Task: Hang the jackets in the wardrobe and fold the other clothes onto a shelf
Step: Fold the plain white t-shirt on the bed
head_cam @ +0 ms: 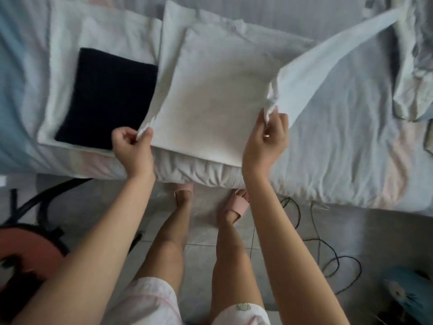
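Observation:
A white garment point(210, 95) lies spread on the bed in front of me. My left hand point(132, 146) pinches its near left corner. My right hand point(269, 139) pinches a bunched white edge at the near right, and from there a long white flap point(328, 59) is lifted and stretches up to the right, above the bed. To the left, a folded dark navy piece point(110, 99) sits on top of another folded white piece point(61, 73).
The bed point(339, 141) has a pale rumpled sheet, with crumpled cloth point(417, 73) at the far right. Black cables point(328, 249) trail on the tiled floor. A red stool point(25, 256) stands at the lower left and a blue object point(410, 294) at the lower right.

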### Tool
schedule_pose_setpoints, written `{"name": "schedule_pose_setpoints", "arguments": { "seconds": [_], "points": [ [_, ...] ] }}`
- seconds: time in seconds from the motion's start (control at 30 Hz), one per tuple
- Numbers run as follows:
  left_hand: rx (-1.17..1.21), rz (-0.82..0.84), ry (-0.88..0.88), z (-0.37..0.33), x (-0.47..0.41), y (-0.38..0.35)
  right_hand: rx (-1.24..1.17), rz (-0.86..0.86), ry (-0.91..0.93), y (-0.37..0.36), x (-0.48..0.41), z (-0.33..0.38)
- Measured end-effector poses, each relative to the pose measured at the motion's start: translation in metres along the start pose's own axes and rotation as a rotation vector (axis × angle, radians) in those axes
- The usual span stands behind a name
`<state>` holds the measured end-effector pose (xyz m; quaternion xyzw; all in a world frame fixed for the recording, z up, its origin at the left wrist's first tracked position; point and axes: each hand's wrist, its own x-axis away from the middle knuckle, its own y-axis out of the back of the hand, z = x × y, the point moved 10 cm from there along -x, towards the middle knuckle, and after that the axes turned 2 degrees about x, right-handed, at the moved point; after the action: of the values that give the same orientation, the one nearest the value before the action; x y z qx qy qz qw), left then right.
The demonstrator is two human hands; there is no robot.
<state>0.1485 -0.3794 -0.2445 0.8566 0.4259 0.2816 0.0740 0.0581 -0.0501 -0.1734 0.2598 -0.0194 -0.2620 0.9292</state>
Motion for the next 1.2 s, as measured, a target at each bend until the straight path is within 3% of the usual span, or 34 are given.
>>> {"name": "schedule_pose_setpoints", "arguments": {
  "seconds": [0.13, 0.23, 0.43, 0.57, 0.67, 0.8, 0.9, 1.0, 1.07, 1.2],
  "points": [
    [-0.067, 0.228, -0.126, -0.023, 0.003, -0.016, 0.069, 0.447, 0.323, -0.094, 0.063, 0.056],
    [-0.079, 0.34, 0.068, -0.003, 0.0, -0.025, 0.173, 0.705, 0.499, -0.142, 0.113, 0.066],
    [0.209, 0.332, 0.442, 0.007, 0.002, -0.016, 0.241, 0.703, 0.602, -0.155, 0.133, 0.064],
    [0.067, 0.343, 0.282, -0.004, 0.003, -0.013, 0.275, 0.641, 0.66, -0.14, 0.133, 0.066],
    [-0.047, 0.325, 0.125, -0.018, 0.006, -0.009, 0.394, 0.591, 0.496, -0.127, 0.123, 0.044],
    [-0.005, 0.266, 0.012, -0.038, 0.008, 0.001, 0.603, 0.403, -0.184, -0.067, 0.096, -0.047],
    [0.005, 0.189, 0.046, -0.04, 0.009, 0.009, 0.491, 0.336, -0.448, -0.023, 0.088, -0.087],
    [0.188, 0.066, 0.328, -0.006, 0.008, 0.014, 0.175, 0.292, -0.453, -0.015, 0.068, -0.064],
    [0.177, 0.09, 0.333, -0.017, 0.0, 0.003, 0.037, 0.273, -0.367, -0.022, 0.033, -0.033],
    [0.291, 0.201, 0.146, -0.131, -0.034, -0.062, -0.019, 0.305, -0.268, -0.044, -0.092, 0.039]
  ]
}}
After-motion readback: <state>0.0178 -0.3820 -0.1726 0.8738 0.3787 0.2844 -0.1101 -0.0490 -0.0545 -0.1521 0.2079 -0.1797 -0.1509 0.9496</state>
